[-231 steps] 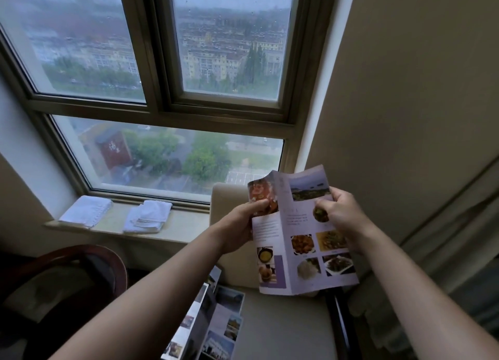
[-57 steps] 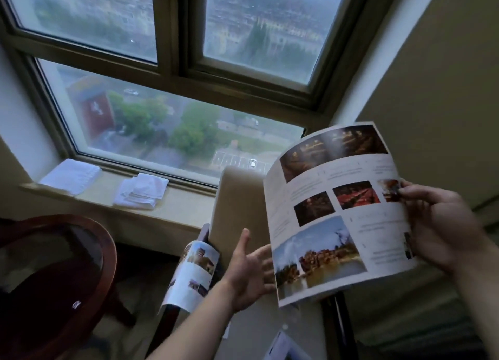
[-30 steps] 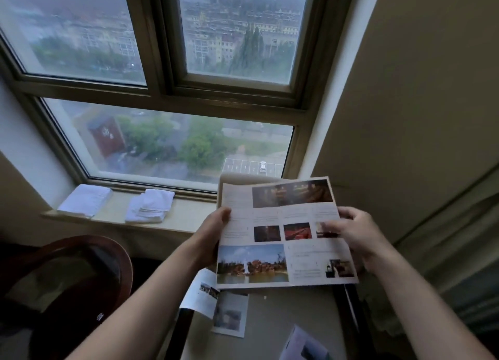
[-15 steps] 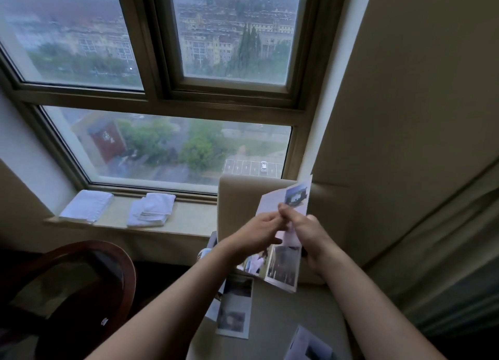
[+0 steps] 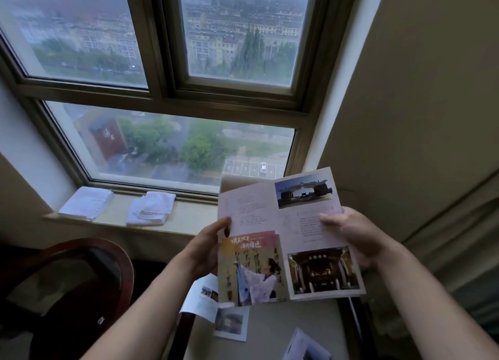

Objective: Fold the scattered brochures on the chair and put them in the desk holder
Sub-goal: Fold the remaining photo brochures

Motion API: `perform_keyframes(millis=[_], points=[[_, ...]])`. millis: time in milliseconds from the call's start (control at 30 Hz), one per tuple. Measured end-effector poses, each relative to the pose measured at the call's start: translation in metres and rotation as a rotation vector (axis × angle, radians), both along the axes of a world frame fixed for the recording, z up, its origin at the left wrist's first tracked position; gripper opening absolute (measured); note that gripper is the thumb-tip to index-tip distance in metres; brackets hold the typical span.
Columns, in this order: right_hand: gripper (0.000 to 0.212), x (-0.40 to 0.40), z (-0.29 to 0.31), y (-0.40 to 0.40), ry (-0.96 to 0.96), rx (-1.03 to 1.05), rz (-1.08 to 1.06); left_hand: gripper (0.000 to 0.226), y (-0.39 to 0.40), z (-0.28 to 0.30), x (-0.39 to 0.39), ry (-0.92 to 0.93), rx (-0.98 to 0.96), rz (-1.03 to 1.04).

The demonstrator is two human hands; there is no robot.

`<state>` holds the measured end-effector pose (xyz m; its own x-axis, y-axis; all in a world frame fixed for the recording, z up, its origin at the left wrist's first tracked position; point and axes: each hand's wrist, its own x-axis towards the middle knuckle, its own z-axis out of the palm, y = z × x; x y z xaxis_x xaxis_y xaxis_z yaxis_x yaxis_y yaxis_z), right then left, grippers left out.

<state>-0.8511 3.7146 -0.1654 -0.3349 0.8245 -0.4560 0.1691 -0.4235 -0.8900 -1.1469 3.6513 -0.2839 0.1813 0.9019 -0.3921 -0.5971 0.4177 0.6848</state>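
The fingers of the left hand are pinching the left edge of the held brochure, thumb on the printed face and the remaining fingers hidden behind the paper. The right hand is gripping the right edge the same way: its thumb is lying across the pale text panel and its other fingers are curling round the back, mostly out of sight. The brochure is hanging between the two hands above the chair, opened to two panels, with a narrower coloured flap folding over its lower left part.

Below the left fingers, a second brochure is lying partly over the chair's edge, its upper portion covered by the held sheet. A small loose sheet is sitting just beside it on the seat, its picture too blurred to read. Below the right fingers, a third brochure is being cut off by the bottom of the frame.

Left of the left forearm, a dark round table is showing only in part. Beyond the fingers, two folded white towels are resting on the windowsill under the window. The desk holder is out of view.
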Motion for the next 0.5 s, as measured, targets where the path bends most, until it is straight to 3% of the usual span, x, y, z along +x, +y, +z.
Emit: perform_keyframes(millis=[133, 300, 367, 500], points=[[0.02, 0.001, -0.013, 0.001, -0.105, 0.027, -0.02, 0.05, 0.004, 0.01, 0.011, 0.156, 0.046, 0.078], [0.017, -0.021, -0.034, -0.009, -0.261, 0.103, -0.096, 0.021, 0.018, 0.035, 0.041, 0.663, 0.217, 0.258], [0.017, -0.026, -0.039, -0.012, -0.215, 0.095, -0.152, 0.022, 0.017, 0.049, 0.056, 0.638, 0.29, 0.197], [0.03, -0.024, -0.048, -0.012, 0.018, 0.031, -0.245, 0.049, 0.015, 0.058, 0.068, 0.455, 0.335, 0.053]])
